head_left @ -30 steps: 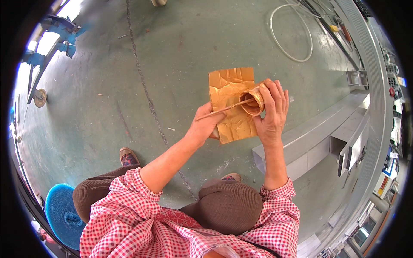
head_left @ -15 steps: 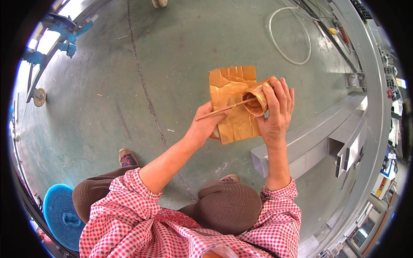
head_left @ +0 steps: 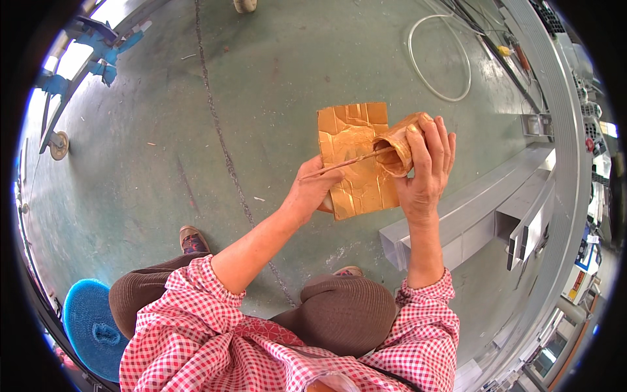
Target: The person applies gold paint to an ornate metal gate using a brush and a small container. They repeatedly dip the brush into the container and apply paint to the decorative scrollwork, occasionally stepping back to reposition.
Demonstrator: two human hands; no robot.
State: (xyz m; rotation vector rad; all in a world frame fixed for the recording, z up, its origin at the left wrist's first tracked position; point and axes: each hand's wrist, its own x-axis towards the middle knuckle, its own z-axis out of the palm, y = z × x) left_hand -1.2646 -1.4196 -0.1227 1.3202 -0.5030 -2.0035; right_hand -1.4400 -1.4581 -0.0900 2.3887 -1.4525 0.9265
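Observation:
My right hand grips a small gold-brown cup, tilted with its mouth toward my left. My left hand holds a thin stick whose far end reaches into the cup's mouth. Below both hands a creased gold-brown sheet lies flat on the green floor. I am crouching, in brown trousers and a red checked shirt.
Grey metal channel sections lie on the floor at the right. A loop of white hose lies beyond them. A blue round cushion sits at lower left. Blue metal fittings are at upper left. Tools lie along the right rail.
My right hand has turned the cup slightly and raised it. The stick stays in the cup's mouth, shifting a little with my left hand.

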